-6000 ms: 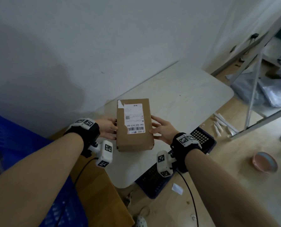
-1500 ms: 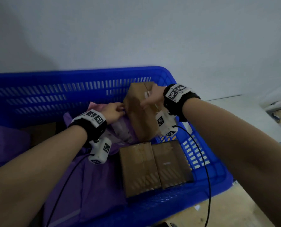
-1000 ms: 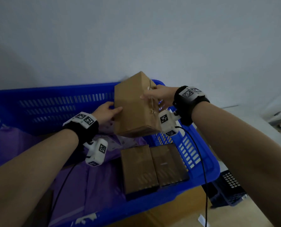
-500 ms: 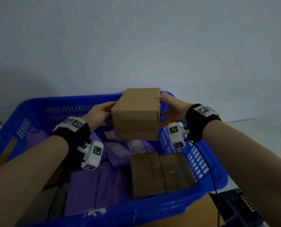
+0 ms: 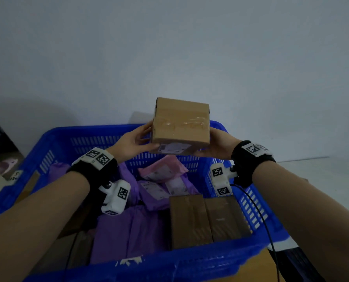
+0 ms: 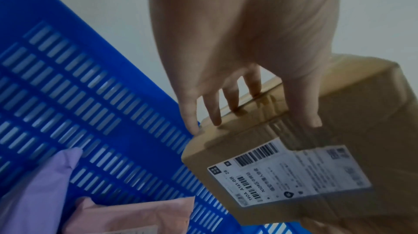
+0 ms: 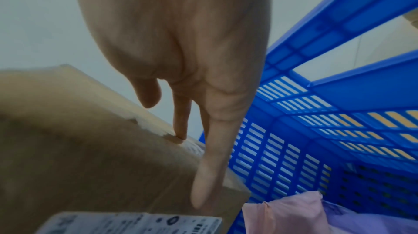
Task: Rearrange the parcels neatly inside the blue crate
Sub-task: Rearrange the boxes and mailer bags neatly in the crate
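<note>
I hold a brown cardboard box (image 5: 180,125) in the air over the far wall of the blue crate (image 5: 169,267). My left hand (image 5: 137,141) grips its lower left edge, fingers on the side and thumb on the labelled underside (image 6: 289,171). Opposite it, my right hand (image 5: 216,147) holds the lower right edge with fingers reaching under. The box's taped face is turned toward me. Inside the crate two flat brown boxes (image 5: 187,220) (image 5: 224,216) lie side by side at the front right. Purple mailers (image 5: 129,228) and a pink mailer (image 5: 161,169) fill the middle.
A pale wall stands close behind the crate. To the right is a white table (image 5: 322,180). A dark slotted crate (image 5: 297,261) sits low at the front right. The blue crate's slotted walls (image 7: 339,77) rise around the parcels.
Both hands lifted the cardboard box out of the crate's back right corner, raised it above the rim and tipped it, so its taped face now faces me and the label points down.
</note>
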Demonstrator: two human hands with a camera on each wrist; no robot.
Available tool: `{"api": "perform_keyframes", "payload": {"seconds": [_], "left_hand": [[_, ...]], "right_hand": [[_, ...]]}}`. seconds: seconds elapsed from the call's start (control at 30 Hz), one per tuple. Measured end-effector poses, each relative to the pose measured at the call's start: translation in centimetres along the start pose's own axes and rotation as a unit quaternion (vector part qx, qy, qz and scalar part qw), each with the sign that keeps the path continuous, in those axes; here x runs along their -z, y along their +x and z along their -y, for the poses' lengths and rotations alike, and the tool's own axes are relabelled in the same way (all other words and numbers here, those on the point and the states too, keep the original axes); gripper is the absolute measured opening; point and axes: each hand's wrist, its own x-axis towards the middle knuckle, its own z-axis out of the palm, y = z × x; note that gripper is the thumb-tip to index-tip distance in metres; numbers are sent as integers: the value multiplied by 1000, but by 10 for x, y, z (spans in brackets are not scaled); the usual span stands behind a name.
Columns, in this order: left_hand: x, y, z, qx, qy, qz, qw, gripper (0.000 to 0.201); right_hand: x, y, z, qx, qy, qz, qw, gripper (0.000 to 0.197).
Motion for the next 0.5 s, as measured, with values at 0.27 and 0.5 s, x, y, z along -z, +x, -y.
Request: {"api": "perform_keyframes", "payload": {"seconds": [0.27,0.5], "left_hand": [[3,6,-9,37,13,-113,993,59],[15,5,4,85,-37,-121,988,64]], "right_hand": [[-2,-1,2,-13,-132,25,991,48],[-22,4,3,71,-145,4,987,45]]}}
